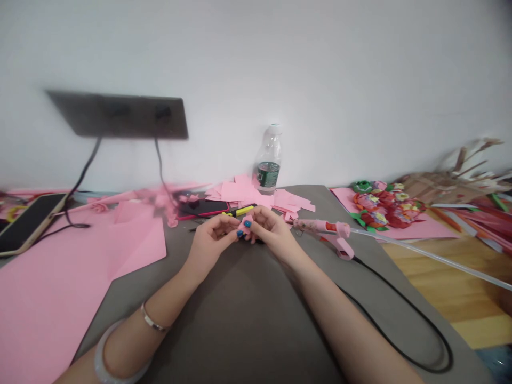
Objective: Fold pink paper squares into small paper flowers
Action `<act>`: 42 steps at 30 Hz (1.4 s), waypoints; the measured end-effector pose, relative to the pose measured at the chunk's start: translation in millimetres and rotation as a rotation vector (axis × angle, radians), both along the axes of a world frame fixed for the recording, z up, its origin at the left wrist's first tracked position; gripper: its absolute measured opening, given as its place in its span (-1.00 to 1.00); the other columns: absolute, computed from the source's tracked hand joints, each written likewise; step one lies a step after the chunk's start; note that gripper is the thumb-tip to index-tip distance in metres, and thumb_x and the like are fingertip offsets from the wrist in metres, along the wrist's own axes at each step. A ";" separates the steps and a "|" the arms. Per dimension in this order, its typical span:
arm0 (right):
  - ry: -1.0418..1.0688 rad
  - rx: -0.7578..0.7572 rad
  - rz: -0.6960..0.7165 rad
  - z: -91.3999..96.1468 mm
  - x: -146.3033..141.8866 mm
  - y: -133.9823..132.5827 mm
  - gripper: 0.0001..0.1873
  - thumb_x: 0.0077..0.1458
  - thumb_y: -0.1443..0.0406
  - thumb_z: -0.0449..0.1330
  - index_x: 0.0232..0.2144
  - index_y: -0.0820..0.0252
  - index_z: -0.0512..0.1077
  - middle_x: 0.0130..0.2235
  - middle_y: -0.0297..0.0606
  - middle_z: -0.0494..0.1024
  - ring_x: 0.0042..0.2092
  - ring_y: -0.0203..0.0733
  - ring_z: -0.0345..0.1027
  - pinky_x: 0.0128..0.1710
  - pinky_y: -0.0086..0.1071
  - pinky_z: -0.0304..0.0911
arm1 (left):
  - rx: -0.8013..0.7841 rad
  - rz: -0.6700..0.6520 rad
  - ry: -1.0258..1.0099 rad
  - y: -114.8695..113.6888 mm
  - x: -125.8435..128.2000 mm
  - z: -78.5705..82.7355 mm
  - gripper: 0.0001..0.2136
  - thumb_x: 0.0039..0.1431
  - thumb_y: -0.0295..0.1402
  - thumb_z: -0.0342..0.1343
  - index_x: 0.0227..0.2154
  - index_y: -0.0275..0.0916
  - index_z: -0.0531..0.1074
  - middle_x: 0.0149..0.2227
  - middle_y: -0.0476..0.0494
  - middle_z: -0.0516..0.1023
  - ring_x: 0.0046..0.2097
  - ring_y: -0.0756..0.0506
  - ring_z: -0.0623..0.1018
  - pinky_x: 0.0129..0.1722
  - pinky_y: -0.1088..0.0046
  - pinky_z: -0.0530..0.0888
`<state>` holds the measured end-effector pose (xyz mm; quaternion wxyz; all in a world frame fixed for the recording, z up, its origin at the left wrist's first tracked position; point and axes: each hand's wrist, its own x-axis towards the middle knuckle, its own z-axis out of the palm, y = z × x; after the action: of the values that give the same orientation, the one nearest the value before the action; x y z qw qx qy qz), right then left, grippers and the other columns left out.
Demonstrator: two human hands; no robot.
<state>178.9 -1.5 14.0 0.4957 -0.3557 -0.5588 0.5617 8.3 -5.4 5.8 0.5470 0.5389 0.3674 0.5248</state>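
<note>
A small pink paper piece (245, 226) is pinched between the left hand (212, 240) and right hand (272, 233), both grips pressed together on it, above the grey bench (248, 325). A yellow marker (240, 211) lies just beyond, with a pink hot glue gun (320, 228) off to the right.

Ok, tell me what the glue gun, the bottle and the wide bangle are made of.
Glue gun: glossy moulded plastic, by its pink sheen. Bottle: thin clear plastic, see-through with light creases. Bangle: milky, polished, perhaps jade-like stone or glass; the look leaves it open.
</note>
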 end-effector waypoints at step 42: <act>-0.103 0.076 -0.013 6.0 2.2 -4.2 -0.76 0.07 0.12 0.29 -0.34 0.16 0.42 -0.31 -0.29 0.44 -0.37 -0.30 0.37 -0.45 -0.43 0.31 | -0.237 -0.070 -0.162 -3.6 1.7 1.9 -0.84 -0.06 -0.30 0.38 -0.42 -0.26 0.59 -0.40 -0.09 0.63 -0.33 -0.01 0.57 -0.26 0.49 0.52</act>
<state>181.0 -5.6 20.0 0.4832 -0.3684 -0.6022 0.5178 9.9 -9.0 7.7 0.6525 0.4388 0.3627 0.5001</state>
